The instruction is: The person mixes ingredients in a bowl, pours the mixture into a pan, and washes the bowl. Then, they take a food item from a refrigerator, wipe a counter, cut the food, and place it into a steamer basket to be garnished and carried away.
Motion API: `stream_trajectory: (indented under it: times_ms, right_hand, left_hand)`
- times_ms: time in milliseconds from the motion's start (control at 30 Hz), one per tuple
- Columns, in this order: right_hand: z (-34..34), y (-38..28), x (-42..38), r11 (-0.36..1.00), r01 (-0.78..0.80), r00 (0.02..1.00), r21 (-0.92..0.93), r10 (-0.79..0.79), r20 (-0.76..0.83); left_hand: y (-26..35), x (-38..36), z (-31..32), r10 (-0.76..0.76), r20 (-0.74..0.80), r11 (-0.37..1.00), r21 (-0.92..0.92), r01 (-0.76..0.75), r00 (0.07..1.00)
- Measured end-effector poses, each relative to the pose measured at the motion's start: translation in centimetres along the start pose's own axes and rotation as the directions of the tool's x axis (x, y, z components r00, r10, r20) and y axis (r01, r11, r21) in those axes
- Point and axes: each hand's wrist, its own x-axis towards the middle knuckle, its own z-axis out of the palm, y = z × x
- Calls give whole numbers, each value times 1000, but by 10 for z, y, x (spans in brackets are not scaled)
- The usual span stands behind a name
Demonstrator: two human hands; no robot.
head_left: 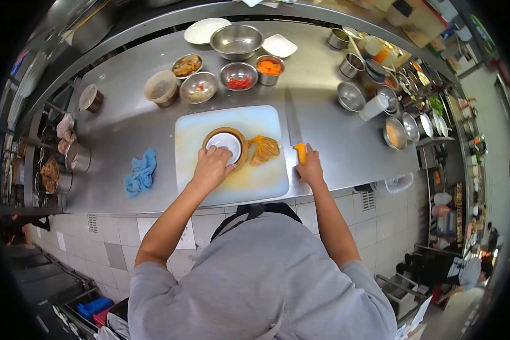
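My left hand (212, 168) reaches over a small white bowl (228, 141) that sits inside a round brown wooden-looking rim (243, 148). Its fingers curl into the bowl, and the thumb lies along the near side. Both stand on a stained white cutting board (198, 122). Just right of them lies a piece of orange-brown marinated food (264, 150), perhaps meat. Beyond the board's right edge, my right hand (310, 164) is closed around the yellow handle of a long knife (293, 122), whose blade rests flat on the steel table, pointing away from me.
A crumpled blue cloth (140, 173) lies left of the board. Behind it stand metal bowls of chopped red (239, 83) and pale ingredients, a cup of carrot slices (270, 68) and a plastic tub (161, 88). Several bowls (351, 96) and containers crowd the right side.
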Motion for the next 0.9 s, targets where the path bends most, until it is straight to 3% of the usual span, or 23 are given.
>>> stream_trajectory:
  times_ms: [33,67,167,200,233,300,367,467,500,567,600,700,800,900]
  right_hand:
    - [0,9,0,999,0,999,40,-1,36]
    - [2,19,0,996,-1,998,84,-4,69]
    - [-18,34,-11,960,-147,971,239,94,219]
    - [-21,46,-16,929,-200,961,311,123,250]
    - [-24,56,-20,892,-247,949,380,142,283]
    - [-35,81,-36,788,-305,932,534,133,336]
    - [-52,100,-56,650,-406,886,642,108,451]
    - [-65,129,-90,366,-316,928,875,-72,365]
    - [-74,131,-93,345,-339,919,875,-77,387]
    - [-92,138,-94,313,-383,898,869,-95,430]
    - [-94,144,-86,365,-365,902,857,-90,423]
    - [-102,150,-62,480,-362,900,799,-42,433]
    - [-97,142,-55,631,-216,919,745,-126,373]
    - [-90,115,-62,777,-154,891,611,-158,425]
  left_hand:
    - [4,8,4,72,-107,997,-5,-73,992]
    - [19,23,3,64,-5,993,-97,-64,998]
    - [24,76,44,193,-83,981,12,-192,978]
    - [27,87,48,141,-44,989,51,-139,989]
    - [26,102,48,80,166,993,69,-93,983]
    - [28,132,42,-71,548,991,135,-4,833]
    - [23,142,59,-43,521,999,30,32,853]
    - [38,157,70,78,527,985,-172,16,846]
    - [50,159,71,128,528,969,-249,9,839]
    - [81,164,65,52,570,826,-486,285,820]
    - [95,167,62,20,590,706,-580,407,807]
    - [115,157,79,-168,525,425,-725,541,835]
    - [125,123,111,-309,281,617,-668,416,909]
    - [119,94,134,-412,34,830,-399,390,911]
